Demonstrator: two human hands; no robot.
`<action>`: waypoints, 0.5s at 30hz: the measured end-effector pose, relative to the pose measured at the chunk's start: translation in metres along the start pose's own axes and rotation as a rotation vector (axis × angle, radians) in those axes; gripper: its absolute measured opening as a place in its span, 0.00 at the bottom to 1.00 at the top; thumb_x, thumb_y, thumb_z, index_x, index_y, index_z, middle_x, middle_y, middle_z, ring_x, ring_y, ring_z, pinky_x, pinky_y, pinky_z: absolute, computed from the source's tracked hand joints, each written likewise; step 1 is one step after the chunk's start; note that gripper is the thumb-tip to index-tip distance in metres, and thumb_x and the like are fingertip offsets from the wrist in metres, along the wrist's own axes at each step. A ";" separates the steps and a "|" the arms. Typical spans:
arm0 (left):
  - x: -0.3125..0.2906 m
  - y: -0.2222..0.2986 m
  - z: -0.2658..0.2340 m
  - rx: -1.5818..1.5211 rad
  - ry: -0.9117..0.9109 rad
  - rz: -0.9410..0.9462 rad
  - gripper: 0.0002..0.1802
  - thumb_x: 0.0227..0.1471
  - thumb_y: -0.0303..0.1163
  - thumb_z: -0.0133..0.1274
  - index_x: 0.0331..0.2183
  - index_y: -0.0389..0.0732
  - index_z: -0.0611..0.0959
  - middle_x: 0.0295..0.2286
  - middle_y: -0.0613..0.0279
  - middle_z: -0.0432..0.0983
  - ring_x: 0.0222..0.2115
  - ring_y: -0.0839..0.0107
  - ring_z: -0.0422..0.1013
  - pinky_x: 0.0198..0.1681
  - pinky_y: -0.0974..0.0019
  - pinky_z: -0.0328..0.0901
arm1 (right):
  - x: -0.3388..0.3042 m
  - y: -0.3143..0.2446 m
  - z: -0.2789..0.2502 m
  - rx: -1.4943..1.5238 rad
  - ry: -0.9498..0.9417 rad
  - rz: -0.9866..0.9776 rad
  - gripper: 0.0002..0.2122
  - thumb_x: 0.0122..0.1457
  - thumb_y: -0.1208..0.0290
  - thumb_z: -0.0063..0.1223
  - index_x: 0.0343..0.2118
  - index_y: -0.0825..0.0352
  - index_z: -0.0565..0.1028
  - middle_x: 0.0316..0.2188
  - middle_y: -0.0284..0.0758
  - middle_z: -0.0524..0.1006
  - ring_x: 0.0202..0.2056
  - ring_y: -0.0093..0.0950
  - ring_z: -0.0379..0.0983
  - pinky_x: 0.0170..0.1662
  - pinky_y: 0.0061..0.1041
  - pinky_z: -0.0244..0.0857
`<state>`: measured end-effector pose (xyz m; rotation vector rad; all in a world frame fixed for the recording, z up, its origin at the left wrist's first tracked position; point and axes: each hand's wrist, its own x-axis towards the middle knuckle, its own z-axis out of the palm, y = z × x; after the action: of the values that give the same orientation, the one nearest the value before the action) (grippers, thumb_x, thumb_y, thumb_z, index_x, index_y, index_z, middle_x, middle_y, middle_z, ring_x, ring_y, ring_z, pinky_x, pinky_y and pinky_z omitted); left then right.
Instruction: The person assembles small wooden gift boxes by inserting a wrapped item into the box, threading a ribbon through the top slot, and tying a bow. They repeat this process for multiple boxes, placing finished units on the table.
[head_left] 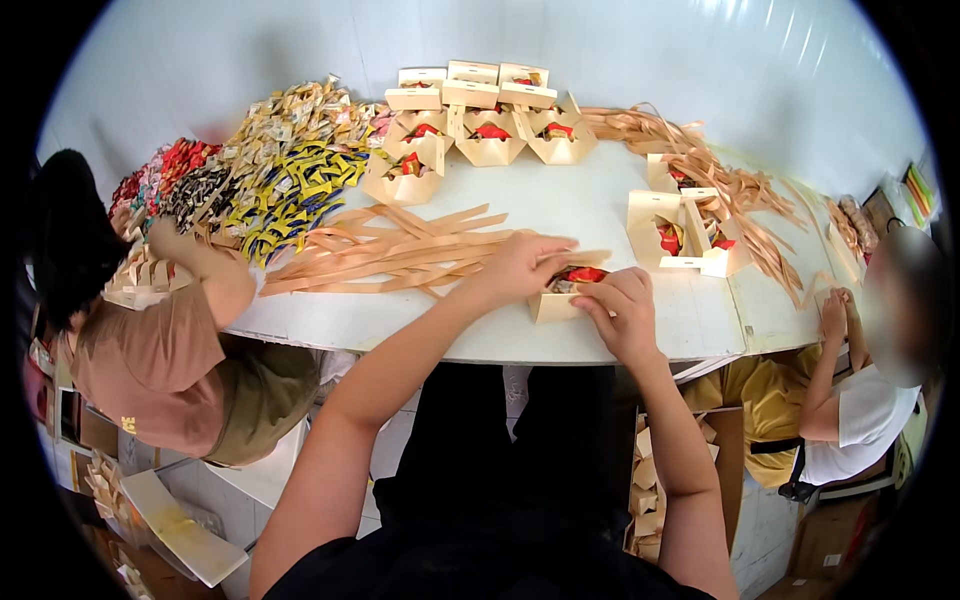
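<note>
A small cream cardboard box (556, 309) stands with its top up at the front edge of the table, directly before me. Red and dark wrapped sweets (580, 274) show inside it. My left hand (524, 266) is at the box's left and back side, its fingers closed on the edge by the raised flap. From the right, my right hand (624, 310) grips the box's right wall with bent fingers and thumb. Both palms hide part of the box. Flat peach-coloured ribbon strips (400, 250) lie in a loose heap beside my left hand.
Filled boxes (490, 135) stand in rows at the back; more boxes (680, 240) are to the right, by another ribbon pile (760, 200). Heaped wrapped sweets (290, 190) cover the left back. Co-workers sit left (150, 360) and right (865, 420). A carton (730, 470) stands below.
</note>
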<state>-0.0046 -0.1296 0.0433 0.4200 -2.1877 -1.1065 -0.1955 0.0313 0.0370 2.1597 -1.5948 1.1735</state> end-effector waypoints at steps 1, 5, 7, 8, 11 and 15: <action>-0.001 0.004 0.003 0.012 0.029 0.102 0.15 0.68 0.29 0.59 0.53 0.36 0.89 0.33 0.56 0.88 0.34 0.76 0.78 0.41 0.67 0.72 | 0.003 -0.004 -0.003 -0.048 0.008 -0.016 0.10 0.52 0.67 0.77 0.36 0.61 0.87 0.45 0.35 0.79 0.44 0.38 0.76 0.56 0.45 0.67; -0.024 0.037 -0.010 -0.108 -0.068 -0.009 0.14 0.68 0.26 0.57 0.51 0.35 0.90 0.36 0.55 0.90 0.36 0.79 0.79 0.42 0.70 0.72 | 0.020 -0.033 -0.021 -0.084 0.250 -0.129 0.14 0.46 0.62 0.81 0.29 0.61 0.85 0.47 0.35 0.80 0.49 0.42 0.79 0.58 0.43 0.68; -0.046 0.040 0.001 -0.223 -0.094 -0.037 0.15 0.69 0.26 0.56 0.53 0.35 0.89 0.36 0.57 0.90 0.36 0.81 0.78 0.42 0.72 0.72 | 0.007 -0.035 -0.011 0.129 0.188 -0.050 0.13 0.46 0.64 0.82 0.30 0.61 0.85 0.47 0.36 0.81 0.49 0.41 0.80 0.53 0.39 0.72; -0.056 0.042 0.004 -0.236 -0.068 -0.037 0.15 0.68 0.26 0.56 0.53 0.35 0.89 0.35 0.57 0.89 0.34 0.81 0.76 0.40 0.72 0.70 | 0.001 -0.036 -0.007 0.235 0.157 -0.009 0.13 0.46 0.65 0.82 0.30 0.60 0.85 0.47 0.37 0.82 0.49 0.40 0.80 0.50 0.37 0.74; -0.080 0.043 0.002 -0.257 -0.035 -0.126 0.15 0.68 0.25 0.55 0.53 0.35 0.89 0.32 0.58 0.88 0.31 0.79 0.74 0.36 0.70 0.70 | -0.002 -0.045 0.001 0.299 0.012 -0.001 0.12 0.47 0.68 0.82 0.31 0.61 0.86 0.43 0.36 0.83 0.43 0.36 0.82 0.45 0.34 0.75; -0.105 0.043 -0.010 -0.240 0.061 -0.152 0.15 0.69 0.25 0.55 0.52 0.33 0.89 0.40 0.57 0.90 0.40 0.77 0.80 0.46 0.70 0.74 | -0.007 -0.054 0.018 0.397 -0.030 0.064 0.14 0.46 0.67 0.83 0.33 0.62 0.86 0.48 0.40 0.81 0.48 0.39 0.81 0.48 0.35 0.76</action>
<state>0.0796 -0.0535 0.0405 0.5116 -1.9663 -1.4011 -0.1399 0.0468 0.0355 2.3810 -1.5588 1.6010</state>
